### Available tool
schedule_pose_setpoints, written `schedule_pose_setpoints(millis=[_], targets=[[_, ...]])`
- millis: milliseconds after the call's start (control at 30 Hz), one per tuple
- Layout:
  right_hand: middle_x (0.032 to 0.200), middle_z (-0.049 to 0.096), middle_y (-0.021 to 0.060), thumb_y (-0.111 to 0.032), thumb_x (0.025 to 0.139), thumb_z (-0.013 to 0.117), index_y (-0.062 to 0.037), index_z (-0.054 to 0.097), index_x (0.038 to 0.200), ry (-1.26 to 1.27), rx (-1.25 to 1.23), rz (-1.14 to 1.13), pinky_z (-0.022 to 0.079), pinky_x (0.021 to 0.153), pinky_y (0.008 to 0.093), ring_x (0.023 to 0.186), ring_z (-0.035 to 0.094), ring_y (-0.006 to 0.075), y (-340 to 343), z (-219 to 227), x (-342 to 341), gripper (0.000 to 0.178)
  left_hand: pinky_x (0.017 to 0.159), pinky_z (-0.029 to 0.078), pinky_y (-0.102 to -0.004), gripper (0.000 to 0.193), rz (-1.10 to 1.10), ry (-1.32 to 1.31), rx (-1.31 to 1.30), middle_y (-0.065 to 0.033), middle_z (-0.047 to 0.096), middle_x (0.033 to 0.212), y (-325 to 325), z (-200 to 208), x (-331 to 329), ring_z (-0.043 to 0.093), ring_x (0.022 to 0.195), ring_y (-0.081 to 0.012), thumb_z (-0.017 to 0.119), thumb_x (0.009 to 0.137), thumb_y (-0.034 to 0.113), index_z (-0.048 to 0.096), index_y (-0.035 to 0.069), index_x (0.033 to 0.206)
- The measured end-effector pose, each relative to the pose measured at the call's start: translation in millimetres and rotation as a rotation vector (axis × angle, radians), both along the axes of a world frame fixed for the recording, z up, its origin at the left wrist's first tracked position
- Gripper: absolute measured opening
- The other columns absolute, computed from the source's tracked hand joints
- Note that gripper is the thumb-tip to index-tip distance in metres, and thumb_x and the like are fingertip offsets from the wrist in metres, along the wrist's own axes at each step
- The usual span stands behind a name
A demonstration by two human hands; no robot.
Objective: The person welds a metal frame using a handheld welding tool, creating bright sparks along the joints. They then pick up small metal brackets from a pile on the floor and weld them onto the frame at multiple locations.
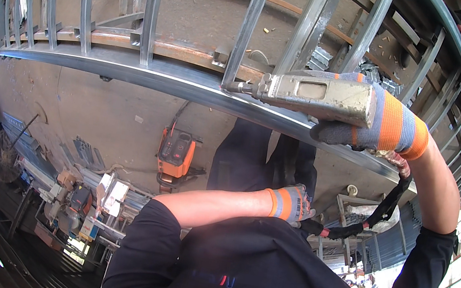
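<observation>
A boxy grey metal welding gun (316,96) lies level in my right hand (388,118), which wears a grey and orange knit glove closed round its rear end. Its narrow nozzle points left and meets the foot of an upright square bar (251,24), where the bar joins a long steel rail (163,76). A black cable (383,209) with red wraps hangs below the gun and loops back toward my waist. There my left hand (293,205), gloved alike, is closed round the cable in front of my body; its fingertips are partly hidden.
More upright bars (152,11) rise from the rail, forming a long frame across the view. An orange machine (175,153) stands on the floor beyond my legs. Metal offcuts (319,58) lie behind the bars. At lower left is a cluttered bench (113,198) with equipment.
</observation>
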State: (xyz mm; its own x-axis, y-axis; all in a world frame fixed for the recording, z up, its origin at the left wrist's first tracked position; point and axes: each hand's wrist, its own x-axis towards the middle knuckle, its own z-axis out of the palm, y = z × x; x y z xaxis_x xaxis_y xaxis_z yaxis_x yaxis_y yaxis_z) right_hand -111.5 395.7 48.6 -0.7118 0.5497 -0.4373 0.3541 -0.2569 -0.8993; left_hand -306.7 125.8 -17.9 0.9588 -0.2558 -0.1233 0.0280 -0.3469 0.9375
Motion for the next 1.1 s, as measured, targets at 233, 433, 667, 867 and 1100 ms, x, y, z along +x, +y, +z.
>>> schedule_pose_setpoints(millis=[233,433,667,867,1100], targets=[[0.141,0.072,0.0160,-0.014,0.086,0.080,-0.0076,0.065,0.150,0.126,0.049,-0.028,0.055,0.108,0.0388,0.123,0.071,0.0288,-0.3,0.4,-4.4,0.066,0.078,0.050,-0.0448,0.048,-0.029,-0.003,-0.015,-0.0052,0.071,0.086,1.9,-0.6,-3.1,0.073,0.082,-0.0265,0.068,0.095,0.057,0.065,0.013,0.113],[0.135,0.072,0.0210,-0.010,0.083,0.084,-0.0002,0.066,0.144,0.044,-0.041,-0.054,0.054,0.105,0.0405,0.118,0.071,0.0350,-3.6,0.6,-3.5,0.065,0.083,0.053,-0.0494,0.049,-0.053,-0.015,0.020,-0.0056,0.076,0.090,2.3,-1.3,-3.5,0.076,0.086,-0.0276,0.067,0.095,0.057,0.065,0.013,0.117],[0.135,0.071,0.0204,-0.011,0.086,0.082,-0.0003,0.066,0.143,0.065,-0.206,-0.082,0.055,0.104,0.0395,0.119,0.070,0.0334,-5.5,5.2,2.9,0.060,0.080,0.051,-0.0465,0.051,-0.066,-0.043,0.051,-0.0048,0.070,0.084,-1.7,-3.0,-4.1,0.072,0.084,-0.0257,0.065,0.097,0.059,0.065,0.012,0.117],[0.130,0.073,0.0190,-0.015,0.088,0.084,-0.0005,0.069,0.138,-0.049,-0.136,-0.016,0.056,0.101,0.0378,0.112,0.071,0.0311,-5.9,7.9,5.3,0.054,0.083,0.051,-0.0472,0.051,-0.049,-0.022,0.022,-0.0051,0.072,0.087,-3.9,-3.6,-6.1,0.074,0.088,-0.0258,0.067,0.096,0.058,0.066,0.013,0.120],[0.120,0.075,0.0160,-0.018,0.087,0.086,-0.0007,0.070,0.135,-0.044,-0.184,-0.098,0.057,0.094,0.0361,0.102,0.071,0.0259,-11.2,16.9,7.0,0.052,0.084,0.052,-0.0473,0.051,-0.058,-0.013,0.005,-0.0058,0.072,0.090,-3.0,-4.0,-7.7,0.074,0.091,-0.0274,0.067,0.096,0.058,0.065,0.013,0.119]])
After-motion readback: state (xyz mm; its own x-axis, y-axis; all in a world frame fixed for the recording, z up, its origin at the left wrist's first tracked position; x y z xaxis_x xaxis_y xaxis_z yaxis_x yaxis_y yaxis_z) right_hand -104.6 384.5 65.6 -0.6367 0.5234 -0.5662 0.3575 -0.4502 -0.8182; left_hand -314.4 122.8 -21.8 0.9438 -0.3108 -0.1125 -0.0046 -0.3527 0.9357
